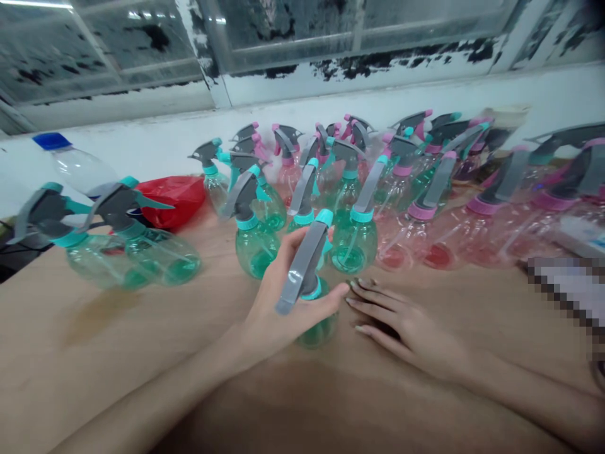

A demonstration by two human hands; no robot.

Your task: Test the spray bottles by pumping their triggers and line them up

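A left hand (271, 306) grips a green spray bottle (317, 334) by its neck at the middle of a crowded tabletop (203, 315), a right hand (409, 321) close by.

The left grip is closed around the neck beneath the grey sprayer head (305, 258), thumb on the near side, fingers reaching around the far side; the bottle's long axis looks roughly upright, its nozzle pointing far and slightly right. Whether the base touches the wood cannot be told. The right hand holds nothing visible, fingers spread and pointing left, just right of the bottle and almost meeting the left thumb. Other green bottles (353, 246) stand just beyond, pink-collared bottles (423, 243) to the right.
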